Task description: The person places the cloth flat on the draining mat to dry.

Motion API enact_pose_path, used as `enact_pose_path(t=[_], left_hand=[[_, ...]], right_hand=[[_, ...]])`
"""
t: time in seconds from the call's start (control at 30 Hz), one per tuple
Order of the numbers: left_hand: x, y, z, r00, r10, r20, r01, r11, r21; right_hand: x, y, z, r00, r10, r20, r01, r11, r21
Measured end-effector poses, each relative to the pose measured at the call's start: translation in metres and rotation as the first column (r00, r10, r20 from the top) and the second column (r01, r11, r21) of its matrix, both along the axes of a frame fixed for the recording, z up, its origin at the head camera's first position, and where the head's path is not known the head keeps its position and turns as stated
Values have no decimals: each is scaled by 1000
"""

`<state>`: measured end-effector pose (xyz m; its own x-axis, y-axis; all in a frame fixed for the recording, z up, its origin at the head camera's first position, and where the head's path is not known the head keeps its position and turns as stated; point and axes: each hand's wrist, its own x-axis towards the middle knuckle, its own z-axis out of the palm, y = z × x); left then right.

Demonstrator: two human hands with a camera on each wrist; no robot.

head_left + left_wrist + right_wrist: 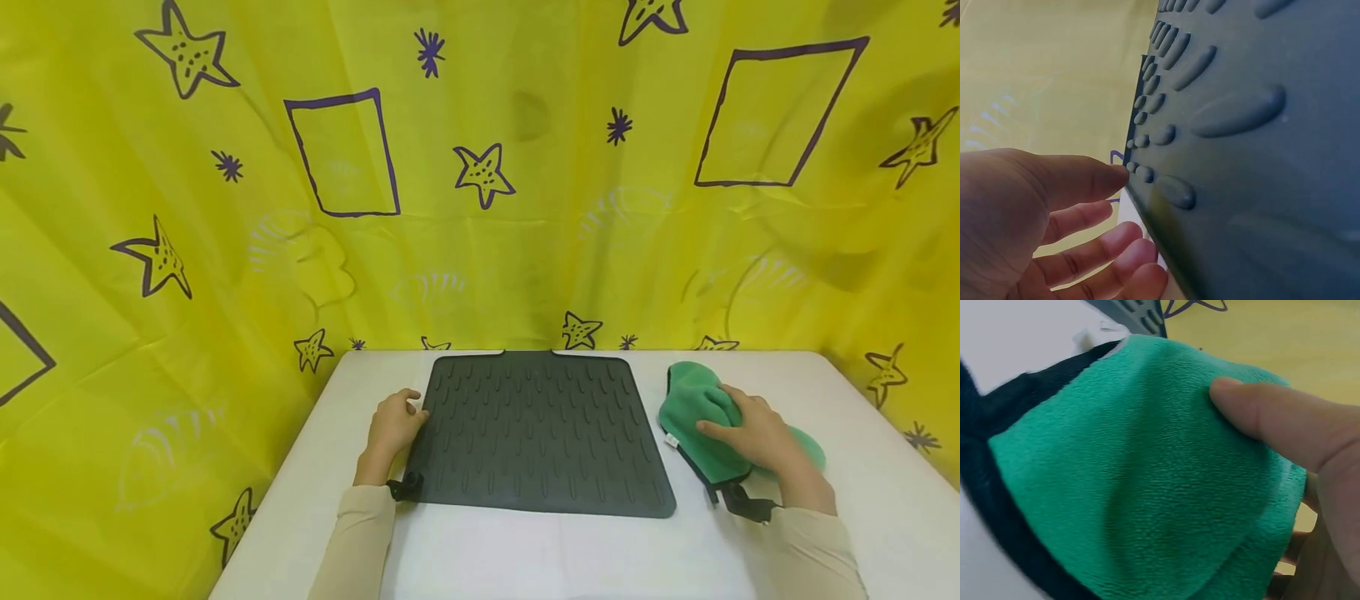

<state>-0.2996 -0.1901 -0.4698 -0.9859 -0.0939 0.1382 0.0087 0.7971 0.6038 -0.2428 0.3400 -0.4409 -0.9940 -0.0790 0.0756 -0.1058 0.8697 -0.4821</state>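
A dark grey ridged drying mat (536, 433) lies flat on the white table. At its left edge is my left hand (393, 425), the thumb tip right at the rim. In the left wrist view, the other fingers of the left hand (1085, 231) curve loosely beside the mat's edge (1241, 187). To the right of the mat, my right hand (761, 429) grips a green microfiber cloth (697, 400) with black edging and a small white tag. The right wrist view shows the thumb pressed on the bunched cloth (1147, 456), its fingers partly hidden behind.
The white table (510, 554) extends in front of the mat and to both sides. Behind it hangs a yellow curtain (540, 275) printed with purple stars and squares, reaching down to the table's back edge. Black straps (750, 507) sit at the wrists.
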Motion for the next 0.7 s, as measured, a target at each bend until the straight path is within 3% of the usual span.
enact_pose_path(t=[0.3,0.7], left_hand=[[0,1,-4,1000,-9,-29,10,1000,23],[1,2,-4,1000,25,-16,-25,1000,-17]], right_hand=[[-3,3,-8,999,-33,6,33,999,6],[-2,-1,-7,990,-90,-112,88,996,-20]])
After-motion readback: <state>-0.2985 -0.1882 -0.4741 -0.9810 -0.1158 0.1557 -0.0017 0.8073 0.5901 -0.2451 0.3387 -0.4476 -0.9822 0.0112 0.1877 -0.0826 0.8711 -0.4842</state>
